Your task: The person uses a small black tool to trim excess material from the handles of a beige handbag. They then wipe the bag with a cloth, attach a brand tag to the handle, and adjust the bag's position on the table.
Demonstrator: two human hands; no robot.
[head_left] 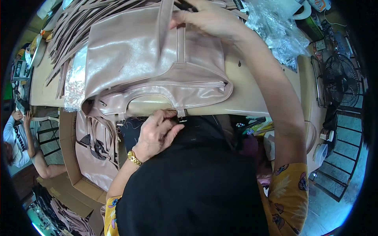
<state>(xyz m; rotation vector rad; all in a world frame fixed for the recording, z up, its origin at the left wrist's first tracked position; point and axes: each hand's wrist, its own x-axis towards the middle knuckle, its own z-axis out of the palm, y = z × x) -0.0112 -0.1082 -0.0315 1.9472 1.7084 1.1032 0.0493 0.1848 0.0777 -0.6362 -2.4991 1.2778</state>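
Note:
A dusty-pink, shiny handbag (pixel 122 51) lies on the table before me, its zipped opening (pixel 197 84) toward my body. My left hand (pixel 153 131), with a gold watch on its wrist, is closed at the bag's near edge. Its fingertips rest beside a strap tab with a small metal buckle (pixel 181 117). My right hand (pixel 210 19) reaches across the bag to its far side. There its bent fingers close on a narrow pink strap (pixel 181 43); some fingertips are hidden. Another long strap (pixel 164 23) stands up just left of that hand.
A heap of cut pink strips (pixel 82 31) covers the table's far left. Crumpled clear plastic (pixel 275 31) lies far right, with a black fan (pixel 341 78) beyond. Left of my lap, a cardboard box (pixel 70 145) holds more pink bags. Another person (pixel 23 137) sits at far left.

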